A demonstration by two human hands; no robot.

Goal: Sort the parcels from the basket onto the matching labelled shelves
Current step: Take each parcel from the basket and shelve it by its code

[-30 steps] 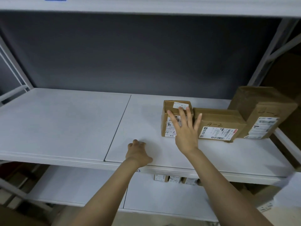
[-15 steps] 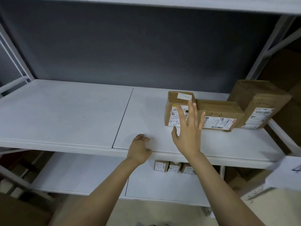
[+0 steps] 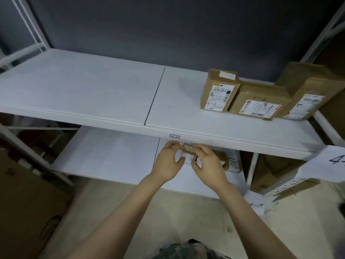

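The small parcel (image 3: 188,155) could slip and drop, because it was tiny and only fingers held it. It could also end up on the wrong shelf, since its label was too blurry to read. It was a little brown box with white stickers. The left hand (image 3: 169,162) and right hand (image 3: 208,166) both had a curled grip on it, just over the lower shelf (image 3: 112,156), under the 4-2 tag (image 3: 174,136).

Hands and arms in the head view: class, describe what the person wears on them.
Nothing shows on the left hand or right hand: no gloves, rings or watch. Both forearms are bare of sleeves. A camouflage-patterned garment shows at the bottom edge.
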